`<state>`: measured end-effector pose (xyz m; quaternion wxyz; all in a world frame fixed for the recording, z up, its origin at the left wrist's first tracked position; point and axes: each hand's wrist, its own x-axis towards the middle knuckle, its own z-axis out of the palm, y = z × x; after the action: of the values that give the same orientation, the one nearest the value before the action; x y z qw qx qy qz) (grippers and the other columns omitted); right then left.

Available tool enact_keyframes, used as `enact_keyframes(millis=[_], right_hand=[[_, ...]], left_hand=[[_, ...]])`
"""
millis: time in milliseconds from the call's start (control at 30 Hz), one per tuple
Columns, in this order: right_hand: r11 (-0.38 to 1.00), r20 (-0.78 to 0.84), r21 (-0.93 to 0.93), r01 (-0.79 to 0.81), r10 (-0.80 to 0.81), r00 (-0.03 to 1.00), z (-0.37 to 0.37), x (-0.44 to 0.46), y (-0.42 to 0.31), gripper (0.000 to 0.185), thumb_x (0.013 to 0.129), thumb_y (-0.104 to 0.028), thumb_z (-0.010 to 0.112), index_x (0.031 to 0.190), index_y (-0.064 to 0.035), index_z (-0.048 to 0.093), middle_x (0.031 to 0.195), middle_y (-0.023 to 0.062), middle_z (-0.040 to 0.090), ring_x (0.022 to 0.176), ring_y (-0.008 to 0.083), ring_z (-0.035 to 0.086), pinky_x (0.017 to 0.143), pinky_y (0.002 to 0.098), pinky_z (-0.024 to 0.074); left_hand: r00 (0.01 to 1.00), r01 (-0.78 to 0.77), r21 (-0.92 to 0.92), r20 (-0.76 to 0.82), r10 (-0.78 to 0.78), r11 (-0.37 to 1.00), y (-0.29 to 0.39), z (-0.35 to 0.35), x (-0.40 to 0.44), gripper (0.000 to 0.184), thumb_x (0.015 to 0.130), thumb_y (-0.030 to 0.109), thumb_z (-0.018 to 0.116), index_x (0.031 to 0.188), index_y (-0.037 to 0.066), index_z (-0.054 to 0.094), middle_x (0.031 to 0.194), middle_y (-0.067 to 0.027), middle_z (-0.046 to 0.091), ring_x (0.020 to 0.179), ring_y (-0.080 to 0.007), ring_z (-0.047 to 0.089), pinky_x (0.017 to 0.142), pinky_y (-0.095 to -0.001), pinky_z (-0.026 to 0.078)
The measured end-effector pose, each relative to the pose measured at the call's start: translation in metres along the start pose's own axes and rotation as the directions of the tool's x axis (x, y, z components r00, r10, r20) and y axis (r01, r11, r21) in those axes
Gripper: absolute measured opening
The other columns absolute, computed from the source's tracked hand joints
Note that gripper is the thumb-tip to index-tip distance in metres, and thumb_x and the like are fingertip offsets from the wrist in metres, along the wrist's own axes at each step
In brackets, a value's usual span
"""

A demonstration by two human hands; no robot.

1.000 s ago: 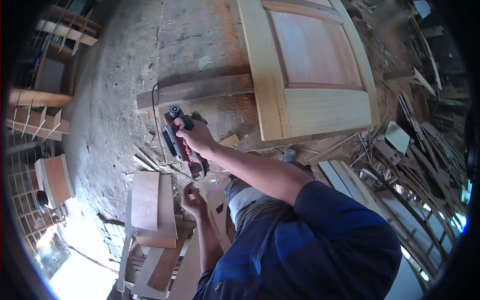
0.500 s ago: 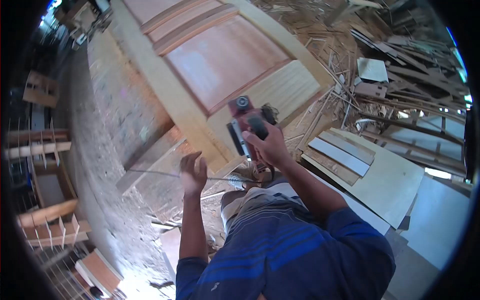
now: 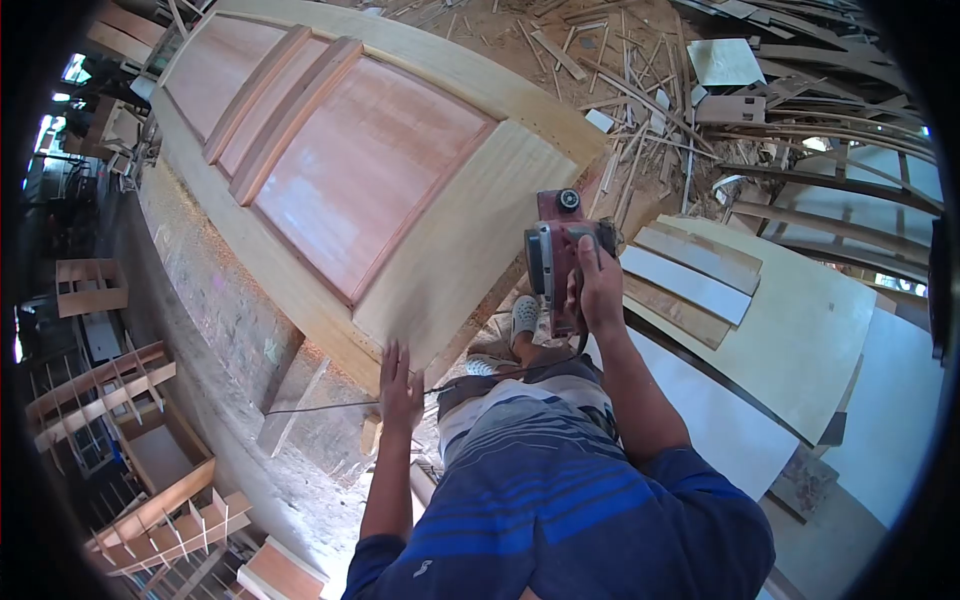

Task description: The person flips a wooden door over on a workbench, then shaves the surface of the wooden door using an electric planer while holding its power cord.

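Note:
My right hand (image 3: 600,290) grips the handle of a red belt sander (image 3: 562,262), held up off the near right end of a wooden panel door (image 3: 470,230). The sander is turned on its side, with its dark belt facing left. My left hand (image 3: 402,388) is at the door's near corner, fingers stretched out and holding nothing. Whether its fingertips touch the wood, I cannot tell. The door lies flat, with reddish recessed panels and a paler frame. A thin dark power cord (image 3: 320,408) runs behind my left wrist and across my waist.
The door rests on a worn support (image 3: 215,235). Scrap wood strips (image 3: 640,110) litter the floor at the far right. Sheets and boards (image 3: 800,320) are stacked to my right. Wooden frames with thin upright sticks (image 3: 110,390) stand at the left. My feet (image 3: 524,318) are beside the door's near end.
My right hand has lifted the belt sander off the door and moved it right. The left hand has come down to the door's near corner. The view has shifted.

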<state>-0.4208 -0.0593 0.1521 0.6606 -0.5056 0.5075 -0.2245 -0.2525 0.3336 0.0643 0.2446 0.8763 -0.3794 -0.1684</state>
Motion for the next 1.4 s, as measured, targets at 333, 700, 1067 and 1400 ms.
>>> enact_keyframes(millis=[333, 700, 1067, 1400], right_hand=[[0.982, -0.052, 0.16, -0.1, 0.11, 0.993, -0.008, 0.045, -0.035, 0.059, 0.114, -0.063, 0.054, 0.114, -0.0062, 0.072, 0.062, 0.0026, 0.056, 0.042, 0.0144, 0.051, 0.039, 0.0324, 0.0434], [0.995, -0.166, 0.101, -0.014, 0.031, 0.986, 0.013, -0.023, -0.029, 0.061, 0.112, -0.063, 0.056, 0.104, -0.0044, 0.07, 0.061, 0.0034, 0.056, 0.043, 0.0151, 0.051, 0.039, 0.032, 0.0428], [0.96, -0.127, -0.223, 0.168, -0.199, 0.972, -0.044, -0.057, -0.059, 0.05, 0.116, -0.046, 0.058, 0.094, -0.0032, 0.073, 0.064, 0.0037, 0.06, 0.051, 0.0152, 0.057, 0.047, 0.0341, 0.046], [0.986, 0.099, -0.075, 0.149, -0.141, 0.985, 0.045, -0.042, -0.061, 0.053, 0.115, -0.052, 0.056, 0.121, -0.0041, 0.077, 0.066, 0.0, 0.057, 0.045, 0.0112, 0.053, 0.039, 0.0262, 0.0414]], left_hand=[[0.971, 0.162, 0.227, -0.209, -0.115, 0.96, -0.068, -0.053, -0.084, 0.018, 0.08, 0.013, 0.082, 0.091, 0.008, 0.068, 0.098, -0.0144, 0.071, 0.101, -0.039, 0.066, 0.096, -0.0539, 0.053], [0.735, 0.2, -0.23, -0.608, -0.301, 0.952, -0.097, -0.095, -0.021, 0.052, 0.106, 0.031, 0.076, 0.074, 0.004, 0.046, 0.07, -0.0138, 0.046, 0.067, -0.0385, 0.048, 0.063, -0.0518, 0.037], [0.837, 0.441, 0.492, -0.528, -0.145, 0.751, -0.269, -0.156, -0.156, 0.062, 0.1, 0.039, 0.08, 0.056, 0.009, 0.048, 0.062, -0.0195, 0.059, 0.06, -0.0411, 0.058, 0.057, -0.0578, 0.043], [0.626, 0.713, 0.395, -0.73, -0.273, 0.579, -0.229, -0.251, -0.281, 0.04, 0.102, 0.024, 0.072, 0.067, 0.007, 0.062, 0.069, -0.0219, 0.065, 0.067, -0.0449, 0.066, 0.062, -0.057, 0.052]])
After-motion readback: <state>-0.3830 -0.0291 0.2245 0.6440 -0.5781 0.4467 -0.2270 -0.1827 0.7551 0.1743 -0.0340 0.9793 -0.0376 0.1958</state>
